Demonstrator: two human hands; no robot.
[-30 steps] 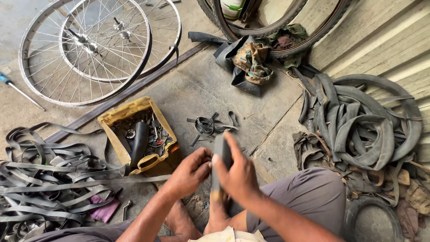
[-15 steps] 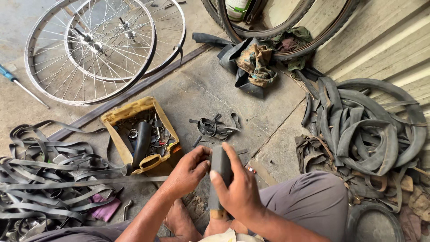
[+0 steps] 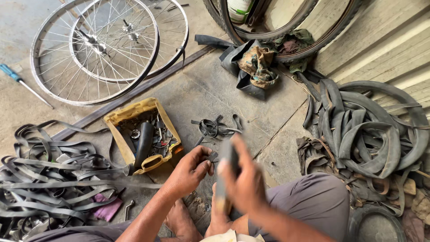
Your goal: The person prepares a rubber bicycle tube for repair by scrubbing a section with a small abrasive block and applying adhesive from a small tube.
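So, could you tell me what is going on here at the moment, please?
A person sits on a concrete floor among bicycle parts. Their right hand grips a dark flat tool, blurred by motion, while the left hand pinches a small dark rubber piece beside it. A yellow tray of parts sits just ahead, two spoked rims lie beyond, and old inner tubes are heaped to the right.

Daylight falls on a cracked grey concrete floor (image 3: pixel 210 96), with pale wooden plank steps (image 3: pixel 385 40) rising at the right.
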